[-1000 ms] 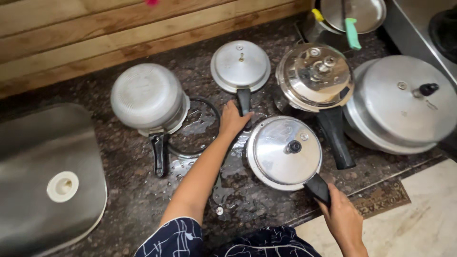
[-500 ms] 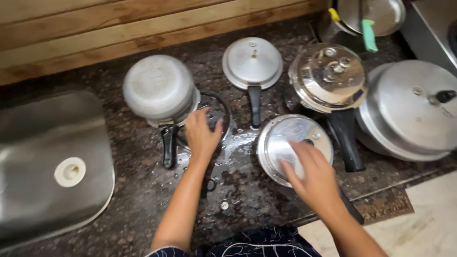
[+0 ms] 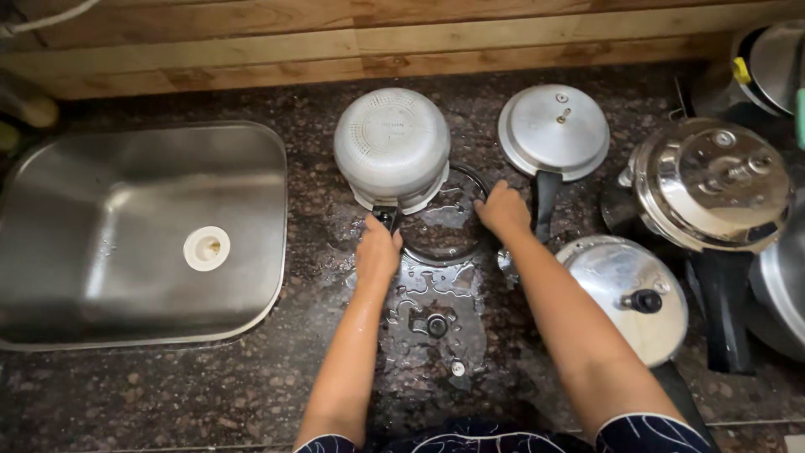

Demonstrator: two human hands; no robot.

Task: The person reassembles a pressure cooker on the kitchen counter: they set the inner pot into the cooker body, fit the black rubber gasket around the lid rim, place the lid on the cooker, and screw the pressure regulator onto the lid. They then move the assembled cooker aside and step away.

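A black rubber gasket ring [image 3: 470, 180] lies flat on the wet dark granite counter [image 3: 210, 386], partly under an upturned aluminium pressure cooker pot [image 3: 392, 145]. My left hand [image 3: 377, 252] rests on the ring's left side, next to the pot's black handle. My right hand [image 3: 501, 210] grips the ring's right side, beside a flat cooker lid [image 3: 553, 130] with a black handle. Whether either hand has lifted the ring off the counter I cannot tell.
A steel sink [image 3: 142, 235] fills the left. Another lid with a black knob [image 3: 629, 294] lies under my right forearm. A steel cooker with lid [image 3: 713, 184] and more cookware crowd the right edge. Small black and silver parts [image 3: 436, 325] sit in a puddle.
My right hand has left the knobbed lid and moved left to the gasket ring. My left hand slid to the ring's left side. The view has shifted left, showing the sink.
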